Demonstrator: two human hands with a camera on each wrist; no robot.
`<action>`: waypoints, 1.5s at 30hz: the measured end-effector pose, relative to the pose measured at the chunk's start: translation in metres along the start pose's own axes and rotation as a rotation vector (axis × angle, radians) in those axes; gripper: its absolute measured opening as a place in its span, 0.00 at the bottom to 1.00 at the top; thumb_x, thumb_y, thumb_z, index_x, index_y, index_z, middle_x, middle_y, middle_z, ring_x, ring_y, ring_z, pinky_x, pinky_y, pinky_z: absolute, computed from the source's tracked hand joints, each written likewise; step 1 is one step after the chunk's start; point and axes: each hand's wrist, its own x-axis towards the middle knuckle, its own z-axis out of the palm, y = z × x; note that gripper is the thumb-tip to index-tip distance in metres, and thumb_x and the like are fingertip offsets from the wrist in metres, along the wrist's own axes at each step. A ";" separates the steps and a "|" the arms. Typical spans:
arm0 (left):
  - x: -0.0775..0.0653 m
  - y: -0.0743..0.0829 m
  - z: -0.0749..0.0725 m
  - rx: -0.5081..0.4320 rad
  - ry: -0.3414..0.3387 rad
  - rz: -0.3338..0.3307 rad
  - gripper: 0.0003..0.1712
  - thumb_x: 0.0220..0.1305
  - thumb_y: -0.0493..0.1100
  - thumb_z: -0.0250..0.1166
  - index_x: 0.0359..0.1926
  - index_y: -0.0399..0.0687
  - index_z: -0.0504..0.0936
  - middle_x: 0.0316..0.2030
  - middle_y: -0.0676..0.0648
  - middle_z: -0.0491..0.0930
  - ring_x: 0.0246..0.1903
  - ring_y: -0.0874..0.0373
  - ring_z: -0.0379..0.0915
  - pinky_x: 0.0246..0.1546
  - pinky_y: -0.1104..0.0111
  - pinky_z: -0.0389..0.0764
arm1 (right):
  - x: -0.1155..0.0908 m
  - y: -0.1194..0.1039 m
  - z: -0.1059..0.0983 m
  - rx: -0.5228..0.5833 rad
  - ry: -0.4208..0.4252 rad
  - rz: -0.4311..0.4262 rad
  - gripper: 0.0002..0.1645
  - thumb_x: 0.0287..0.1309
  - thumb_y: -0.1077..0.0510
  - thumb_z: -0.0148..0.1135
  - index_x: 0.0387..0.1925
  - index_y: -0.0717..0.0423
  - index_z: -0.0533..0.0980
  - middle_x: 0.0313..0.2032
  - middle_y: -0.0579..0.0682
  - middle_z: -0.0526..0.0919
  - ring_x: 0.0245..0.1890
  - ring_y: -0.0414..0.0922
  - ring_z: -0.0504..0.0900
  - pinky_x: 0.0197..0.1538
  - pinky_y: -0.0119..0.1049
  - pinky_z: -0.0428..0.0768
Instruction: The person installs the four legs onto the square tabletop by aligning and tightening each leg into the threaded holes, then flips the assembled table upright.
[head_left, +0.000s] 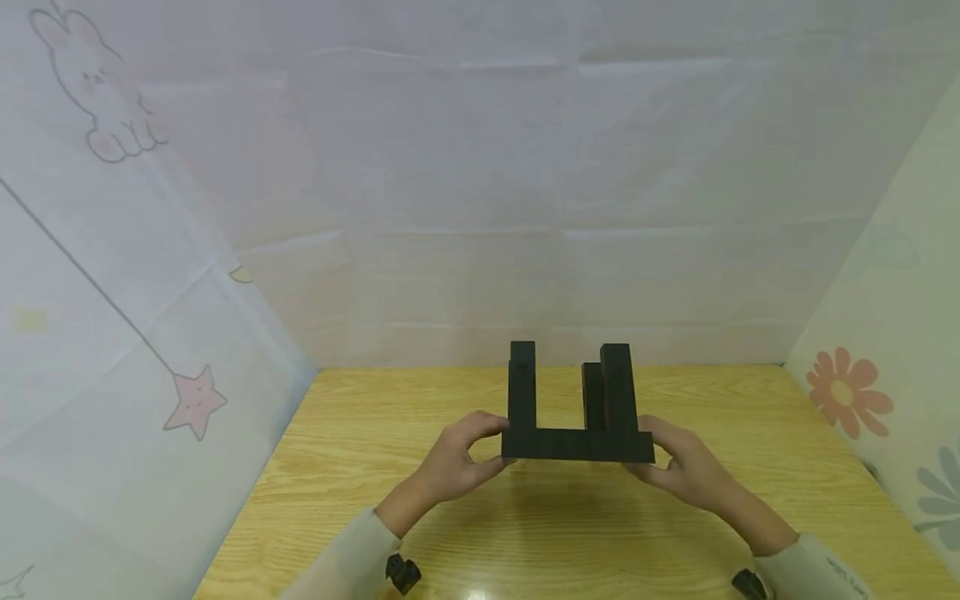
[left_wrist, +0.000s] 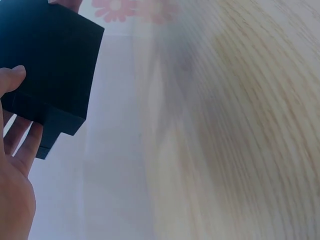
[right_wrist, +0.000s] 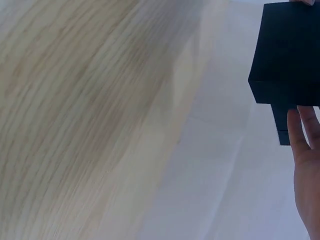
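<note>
Both hands hold a black blocky object (head_left: 577, 445) up off the table. It has a flat base and several upright black posts of differing height, with a gap between the left and right ones. My left hand (head_left: 457, 462) grips the base at its left edge, thumb and fingers on opposite faces. At the right edge, my right hand (head_left: 692, 468) grips it in the same manner. The left wrist view shows the base's broad smooth underside (left_wrist: 50, 60) with the left thumb pressed on it. In the right wrist view, fingers (right_wrist: 298, 131) touch the object beside a post.
Below the object lies a wooden table (head_left: 360, 408), which carries its shadow. A pale cloth (head_left: 465, 183) hangs behind, and printed cloths stand at both sides. Black devices (head_left: 403, 573) sit at both wrists, by the light sleeves.
</note>
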 end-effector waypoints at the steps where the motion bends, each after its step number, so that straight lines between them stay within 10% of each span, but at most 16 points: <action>1: 0.001 0.001 0.000 -0.024 0.003 -0.013 0.29 0.55 0.31 0.76 0.58 0.43 0.79 0.51 0.45 0.82 0.51 0.52 0.82 0.52 0.66 0.83 | 0.001 -0.002 -0.001 0.016 -0.001 0.010 0.36 0.50 0.71 0.76 0.59 0.46 0.77 0.54 0.43 0.84 0.57 0.37 0.81 0.58 0.28 0.79; 20: 0.019 0.016 -0.016 -0.310 -0.027 -0.478 0.37 0.63 0.45 0.74 0.70 0.51 0.70 0.48 0.47 0.83 0.44 0.54 0.82 0.46 0.55 0.86 | 0.017 -0.015 -0.016 0.381 -0.085 0.395 0.33 0.71 0.61 0.59 0.74 0.52 0.63 0.62 0.54 0.77 0.59 0.37 0.78 0.55 0.35 0.83; 32: 0.030 0.016 -0.028 -0.631 -0.102 -0.804 0.47 0.61 0.49 0.75 0.76 0.51 0.60 0.52 0.40 0.77 0.45 0.49 0.82 0.42 0.54 0.87 | 0.036 -0.024 -0.022 0.566 -0.121 0.830 0.48 0.70 0.48 0.62 0.78 0.64 0.50 0.69 0.72 0.62 0.64 0.64 0.71 0.51 0.47 0.85; 38: 0.031 0.011 -0.026 -0.674 -0.109 -0.889 0.44 0.63 0.52 0.73 0.74 0.49 0.63 0.52 0.37 0.72 0.45 0.49 0.80 0.43 0.47 0.86 | 0.042 -0.021 -0.023 0.642 -0.154 0.902 0.52 0.71 0.46 0.61 0.79 0.65 0.44 0.76 0.71 0.46 0.72 0.70 0.58 0.54 0.50 0.84; 45: 0.029 0.005 -0.026 -0.738 -0.139 -0.955 0.43 0.65 0.51 0.71 0.74 0.45 0.62 0.52 0.36 0.76 0.44 0.48 0.80 0.44 0.49 0.86 | 0.045 -0.013 -0.020 0.643 -0.167 0.949 0.51 0.70 0.44 0.62 0.78 0.64 0.48 0.74 0.70 0.54 0.69 0.68 0.65 0.54 0.49 0.84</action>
